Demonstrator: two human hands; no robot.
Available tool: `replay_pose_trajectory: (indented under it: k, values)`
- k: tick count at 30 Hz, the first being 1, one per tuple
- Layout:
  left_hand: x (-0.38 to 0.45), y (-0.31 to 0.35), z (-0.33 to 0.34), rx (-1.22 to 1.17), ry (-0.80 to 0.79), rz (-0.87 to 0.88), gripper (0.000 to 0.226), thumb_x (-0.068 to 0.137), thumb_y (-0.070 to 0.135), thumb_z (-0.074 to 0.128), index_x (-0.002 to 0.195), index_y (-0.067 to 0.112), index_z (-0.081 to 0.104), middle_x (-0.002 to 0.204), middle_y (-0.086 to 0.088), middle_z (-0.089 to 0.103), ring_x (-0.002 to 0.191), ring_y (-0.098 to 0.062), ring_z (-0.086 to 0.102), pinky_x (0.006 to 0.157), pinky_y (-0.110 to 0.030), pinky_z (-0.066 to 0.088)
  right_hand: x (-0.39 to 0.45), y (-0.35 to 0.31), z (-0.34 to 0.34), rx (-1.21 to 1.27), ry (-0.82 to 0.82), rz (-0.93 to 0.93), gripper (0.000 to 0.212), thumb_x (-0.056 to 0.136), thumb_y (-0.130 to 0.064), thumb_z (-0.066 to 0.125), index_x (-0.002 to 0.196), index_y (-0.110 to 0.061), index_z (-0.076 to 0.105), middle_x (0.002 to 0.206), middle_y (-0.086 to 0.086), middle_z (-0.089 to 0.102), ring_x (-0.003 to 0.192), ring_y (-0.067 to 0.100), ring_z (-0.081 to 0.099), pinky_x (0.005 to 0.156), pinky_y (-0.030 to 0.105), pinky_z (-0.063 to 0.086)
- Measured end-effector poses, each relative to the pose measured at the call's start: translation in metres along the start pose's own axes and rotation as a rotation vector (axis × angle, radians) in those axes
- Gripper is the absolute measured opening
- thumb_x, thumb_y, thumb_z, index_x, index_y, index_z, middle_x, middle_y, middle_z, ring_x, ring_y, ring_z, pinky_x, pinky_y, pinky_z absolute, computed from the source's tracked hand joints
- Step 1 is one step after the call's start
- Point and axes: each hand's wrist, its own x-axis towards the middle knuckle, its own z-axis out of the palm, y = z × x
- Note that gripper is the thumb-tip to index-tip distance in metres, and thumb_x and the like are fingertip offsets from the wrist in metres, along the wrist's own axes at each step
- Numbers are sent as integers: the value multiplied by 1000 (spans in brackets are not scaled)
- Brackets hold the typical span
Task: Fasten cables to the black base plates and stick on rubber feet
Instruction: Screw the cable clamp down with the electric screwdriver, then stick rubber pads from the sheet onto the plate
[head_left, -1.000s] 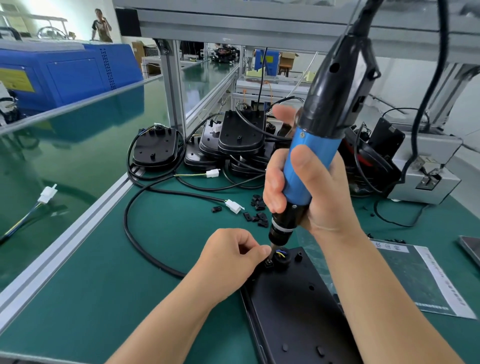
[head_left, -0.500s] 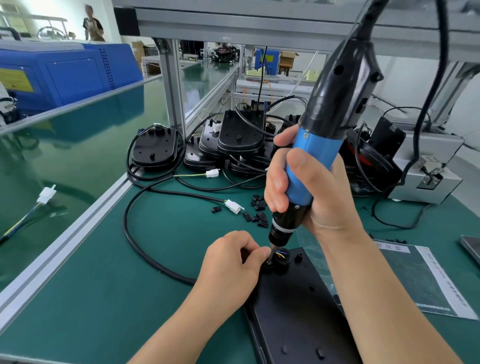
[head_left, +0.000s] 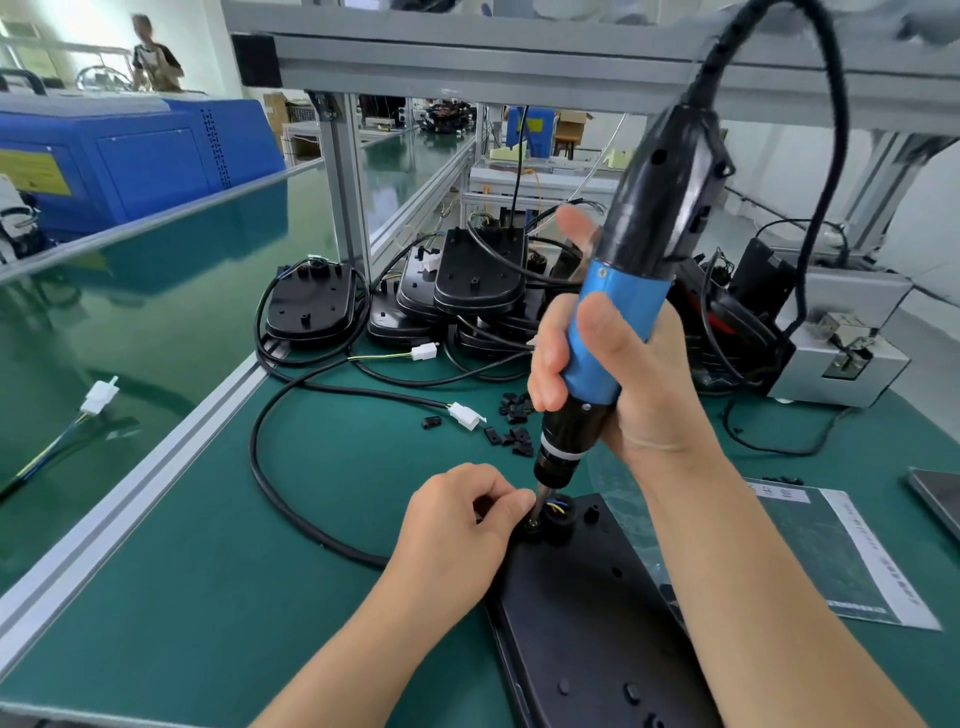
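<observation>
Right hand (head_left: 618, 384) gripping electric screwdriver (head_left: 613, 322), tip at base plate (head_left: 587, 613) top corner; left hand (head_left: 457, 525) pinching something tiny beside tip.

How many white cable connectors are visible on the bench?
3. One connector lies far left on the glossy surface, one sits before the stacked plates, one lies near the loose black clips. Others may hide among the stacked plates.

place: factory assembly line | green benches (head_left: 156, 332) (aluminium frames (head_left: 345, 192))
</observation>
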Motion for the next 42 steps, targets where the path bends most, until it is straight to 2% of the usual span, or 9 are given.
replay_pose_trajectory:
  k: [5,11,18,22,25,32,35,38,42]
  values:
    - [-5,-5,-8,67,-166,96,19,73,48,72,90,43,65,92,31,60,90,11,54,72,-5,38,-1,-22,-28,110,277,-21,77,66,-55,78,125,-15,50,63,1,53,46,15,50,52,27,44]
    - [16,-5,-24,179,-172,181,21,78,33,76,81,50,64,90,40,59,89,17,53,71,2,34,-15,-41,-92,-60,718,74,29,83,-39,74,81,-18,55,58,1,55,43,16,49,48,27,47]
    - [51,-8,-60,324,-265,136,24,77,21,79,81,41,67,81,18,71,80,7,62,72,-13,41,-41,-31,-167,-267,976,319,39,80,-44,76,91,-14,55,64,5,53,39,15,51,43,26,47]
    - [51,8,-54,451,-277,72,49,80,36,75,126,37,59,113,13,67,103,-6,59,92,-24,41,-60,-24,-196,-284,1021,420,40,87,-42,69,99,-8,53,67,8,55,39,13,56,43,25,53]
    - [33,37,-16,615,-230,326,63,83,58,60,139,32,48,126,9,60,122,-14,50,105,-31,37,-64,-20,-203,-335,1028,448,38,93,-41,62,106,-8,51,75,10,59,47,15,62,47,28,55]
    - [10,74,73,830,-685,368,103,72,74,59,148,12,27,149,-4,35,136,-24,31,113,-42,30,-88,-19,-181,-1368,1022,477,53,92,-38,54,128,0,47,123,22,55,114,41,50,91,53,45]
    - [16,77,82,822,-696,340,98,68,67,69,141,10,37,141,-4,40,129,-24,36,109,-40,35,-105,-20,-148,-1307,780,163,30,93,-22,56,122,-16,59,115,0,63,104,14,58,85,31,47]
    - [23,78,75,706,-674,292,80,75,59,69,138,16,45,134,-3,46,126,-23,42,104,-37,39,-114,-27,-128,-1059,190,381,24,86,-31,68,104,-45,62,105,-25,65,90,-10,58,79,14,45]
    - [39,76,45,588,-484,236,52,94,37,58,142,22,46,141,0,50,128,-16,47,106,-28,34,-123,-18,-117,-1153,-409,598,79,63,-66,76,134,-50,44,130,-41,36,126,-16,28,105,18,25]
